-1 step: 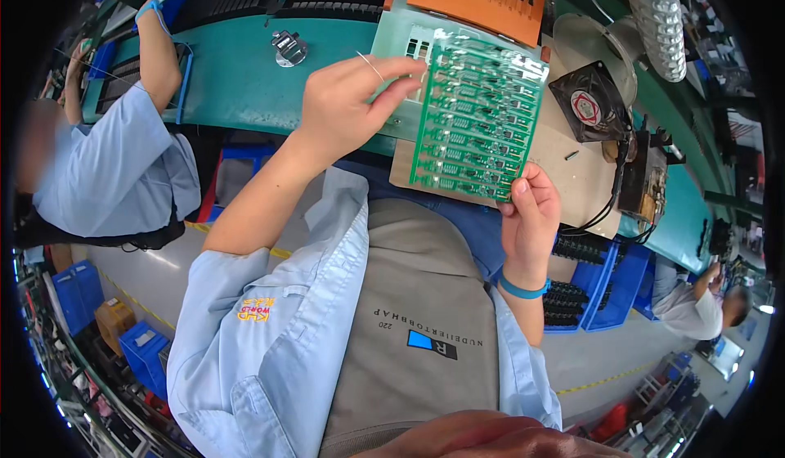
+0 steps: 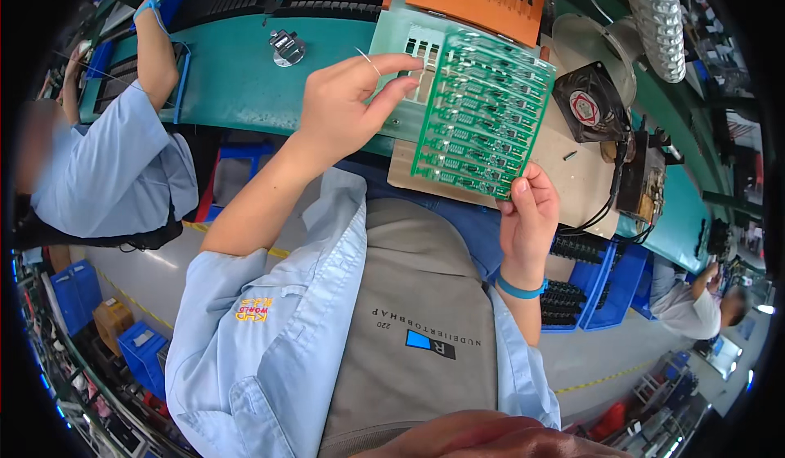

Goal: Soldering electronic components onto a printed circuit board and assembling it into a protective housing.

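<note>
A green circuit board panel (image 2: 482, 123), with rows of small components, is held up tilted above the bench. My right hand (image 2: 531, 213) pinches its lower right corner between thumb and fingers; a blue band circles that wrist. My left hand (image 2: 347, 102) is beside the board's upper left edge, thumb and index fingertip apart with nothing visible between them. A pale green fixture (image 2: 392, 37) with slots lies behind the board, partly hidden by it. The orange slotted holder (image 2: 478, 4) stands beyond.
A metal tally counter (image 2: 287, 48) sits on the green bench mat (image 2: 221, 82). To the right are a black fan (image 2: 585, 102), cables and a ribbed duct (image 2: 654, 24). A co-worker's arm (image 2: 155, 53) reaches over the bench at left. Blue bins (image 2: 601, 286) stand below.
The board has tipped slightly and its upper part has shifted right, with less glare on it. My left fingertips, earlier close to its edge, now stand a little apart from it.
</note>
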`<state>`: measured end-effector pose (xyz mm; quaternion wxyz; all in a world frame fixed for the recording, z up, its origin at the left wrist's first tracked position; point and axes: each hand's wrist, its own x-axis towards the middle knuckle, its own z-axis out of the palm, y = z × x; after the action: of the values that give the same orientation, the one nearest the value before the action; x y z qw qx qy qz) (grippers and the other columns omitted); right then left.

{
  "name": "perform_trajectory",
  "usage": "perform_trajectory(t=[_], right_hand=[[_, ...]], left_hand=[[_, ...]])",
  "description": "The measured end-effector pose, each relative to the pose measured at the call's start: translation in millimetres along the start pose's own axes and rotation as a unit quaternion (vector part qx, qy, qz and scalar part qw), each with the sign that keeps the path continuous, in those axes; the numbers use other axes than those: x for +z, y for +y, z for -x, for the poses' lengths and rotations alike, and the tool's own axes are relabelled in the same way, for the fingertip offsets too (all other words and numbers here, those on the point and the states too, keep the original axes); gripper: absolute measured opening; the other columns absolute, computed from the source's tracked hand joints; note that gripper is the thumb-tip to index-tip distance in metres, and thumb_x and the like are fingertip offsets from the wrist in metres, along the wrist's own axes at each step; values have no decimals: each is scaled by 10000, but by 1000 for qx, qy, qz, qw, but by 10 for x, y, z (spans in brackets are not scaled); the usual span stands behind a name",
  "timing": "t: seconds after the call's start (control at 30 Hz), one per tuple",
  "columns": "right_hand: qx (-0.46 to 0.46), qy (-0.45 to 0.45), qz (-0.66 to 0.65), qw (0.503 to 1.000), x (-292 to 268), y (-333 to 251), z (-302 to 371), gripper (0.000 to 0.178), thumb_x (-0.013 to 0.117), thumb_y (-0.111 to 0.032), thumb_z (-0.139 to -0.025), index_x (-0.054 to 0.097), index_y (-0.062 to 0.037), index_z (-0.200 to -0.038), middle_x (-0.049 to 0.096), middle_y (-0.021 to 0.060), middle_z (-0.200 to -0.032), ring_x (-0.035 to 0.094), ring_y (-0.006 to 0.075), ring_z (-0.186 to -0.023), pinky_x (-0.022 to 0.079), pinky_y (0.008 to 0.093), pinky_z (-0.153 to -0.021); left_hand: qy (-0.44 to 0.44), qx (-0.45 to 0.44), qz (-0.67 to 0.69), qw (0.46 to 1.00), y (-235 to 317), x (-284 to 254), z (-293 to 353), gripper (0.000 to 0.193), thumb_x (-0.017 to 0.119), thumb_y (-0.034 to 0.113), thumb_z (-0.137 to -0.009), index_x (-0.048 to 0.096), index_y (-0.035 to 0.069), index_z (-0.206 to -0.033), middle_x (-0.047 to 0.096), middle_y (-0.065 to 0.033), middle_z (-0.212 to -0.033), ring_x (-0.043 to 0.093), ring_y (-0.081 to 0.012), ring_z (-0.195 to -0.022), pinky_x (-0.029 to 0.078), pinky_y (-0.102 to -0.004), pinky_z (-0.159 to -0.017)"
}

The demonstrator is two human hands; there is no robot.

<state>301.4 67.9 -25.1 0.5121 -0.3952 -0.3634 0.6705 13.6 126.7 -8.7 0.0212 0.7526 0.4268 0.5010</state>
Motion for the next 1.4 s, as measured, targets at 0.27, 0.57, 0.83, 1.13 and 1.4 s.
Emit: perform_trajectory(t=[0.27,0.57,0.83,1.13,1.4], right_hand=[[-53,80,-39,995,91,95,-43,123,663,-42,-963,612,-19,-1073,621,19,-860,495,58,-686,405,167,-585],[-171,33,98,980,-147,-98,-187,154,562,-142,-1029,614,-4,-1075,639,67,-887,548,138,-709,450,238,-653],[-124,16,148,981,-330,-459,-255,236,554,-187,-1034,632,33,-1070,637,87,-859,544,145,-706,440,242,-650],[26,-112,136,984,-398,-564,-347,238,564,-168,-1019,642,57,-1017,658,114,-811,526,140,-640,426,228,-608],[39,-18,63,997,-194,-355,-590,221,564,-155,-1016,657,45,-1026,698,133,-809,518,120,-593,403,197,-570]], left_hand=[[-210,-334,254,883,250,-65,-42,43,698,43,-931,738,26,-927,583,53,-712,379,-23,-592,302,-195,-534],[-185,-374,454,787,29,-3,-111,102,682,82,-960,703,11,-891,596,46,-728,411,-36,-613,328,-195,-566],[-283,-341,440,781,-182,-60,-256,99,660,63,-964,698,1,-896,626,28,-773,452,-44,-646,357,-185,-598],[-334,-319,385,799,-368,-42,-341,105,635,43,-964,705,-8,-906,661,9,-808,479,-46,-665,370,-178,-613],[-105,-346,358,861,-601,-153,-276,156,636,91,-964,735,13,-871,548,48,-680,360,-40,-587,289,-198,-551]])
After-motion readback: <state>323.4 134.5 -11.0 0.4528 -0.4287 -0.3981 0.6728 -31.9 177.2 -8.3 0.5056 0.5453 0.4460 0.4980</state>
